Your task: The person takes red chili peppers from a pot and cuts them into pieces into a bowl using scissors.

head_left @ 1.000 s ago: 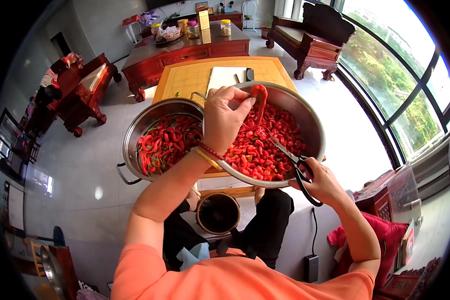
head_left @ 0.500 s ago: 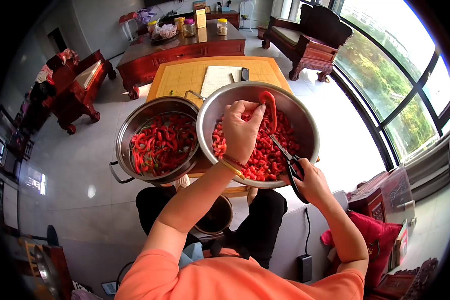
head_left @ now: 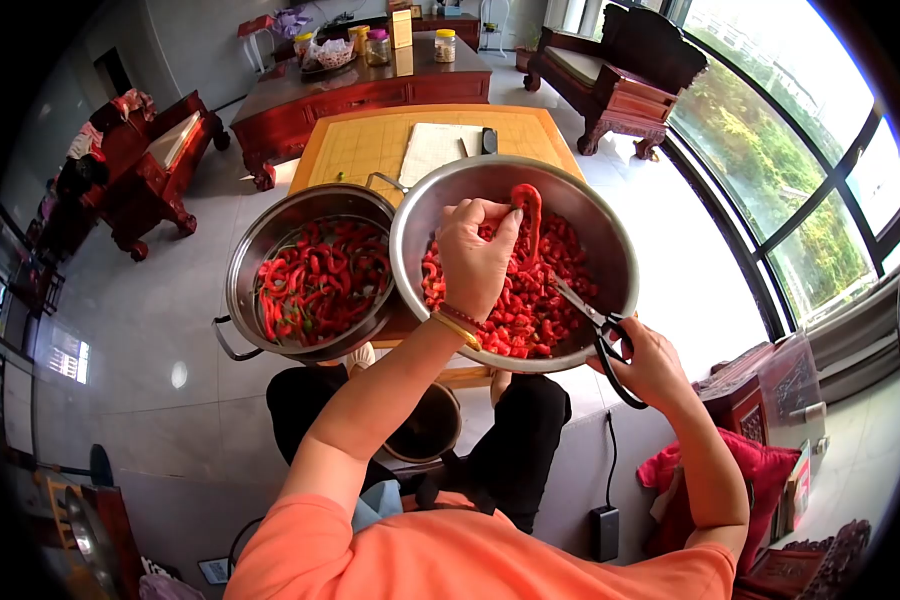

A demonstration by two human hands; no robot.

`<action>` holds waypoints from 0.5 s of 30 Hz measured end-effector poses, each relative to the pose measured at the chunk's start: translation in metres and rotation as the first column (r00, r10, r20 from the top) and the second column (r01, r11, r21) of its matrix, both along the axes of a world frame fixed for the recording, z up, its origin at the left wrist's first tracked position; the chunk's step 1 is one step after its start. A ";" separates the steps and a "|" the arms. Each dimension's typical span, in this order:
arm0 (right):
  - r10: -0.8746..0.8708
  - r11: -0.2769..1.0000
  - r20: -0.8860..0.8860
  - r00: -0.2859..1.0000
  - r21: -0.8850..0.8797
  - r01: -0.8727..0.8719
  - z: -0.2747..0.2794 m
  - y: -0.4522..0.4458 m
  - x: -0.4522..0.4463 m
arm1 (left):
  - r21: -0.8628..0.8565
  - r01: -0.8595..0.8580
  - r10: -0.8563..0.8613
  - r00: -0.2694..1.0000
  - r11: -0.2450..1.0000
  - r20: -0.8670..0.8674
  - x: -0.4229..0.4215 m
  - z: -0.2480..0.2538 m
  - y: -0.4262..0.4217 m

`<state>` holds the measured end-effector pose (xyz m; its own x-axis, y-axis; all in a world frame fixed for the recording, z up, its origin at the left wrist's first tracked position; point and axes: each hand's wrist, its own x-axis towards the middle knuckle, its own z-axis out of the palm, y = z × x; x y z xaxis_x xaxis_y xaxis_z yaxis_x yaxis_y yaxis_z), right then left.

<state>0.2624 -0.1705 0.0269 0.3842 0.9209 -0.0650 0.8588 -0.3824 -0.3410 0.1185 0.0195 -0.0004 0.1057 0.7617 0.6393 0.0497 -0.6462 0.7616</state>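
Note:
Between the thumb and fingers of my left hand hangs a curved red chili pepper, held above a wide metal basin. Cut red chili pieces cover the basin's bottom. My right hand grips black-handled scissors, their blades pointing into the basin, below and to the right of the pepper. The blades look slightly parted. Left of the basin stands a steel pot with side handles, holding many whole red chilies.
Both vessels rest at the near end of a wooden table, where a notebook and a small black object lie. A dark bucket stands between my knees. A pink cushion and black power adapter are at right.
The scissors have moved slightly right and away from the chili's lower end. My left hand still holds the chili, a little further left. The whole view has shifted slightly.

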 end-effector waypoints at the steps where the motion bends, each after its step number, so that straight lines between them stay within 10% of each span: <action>1: -0.008 1.000 -0.024 1.000 0.008 0.008 0.003 0.001 0.001 | 0.025 -0.011 0.012 1.000 1.000 -0.009 0.000 0.001 -0.002; 15: -0.003 0.998 0.249 0.969 -0.067 0.020 -0.001 0.008 0.002 | 0.202 -0.058 0.075 0.994 0.978 -0.075 0.003 -0.005 -0.008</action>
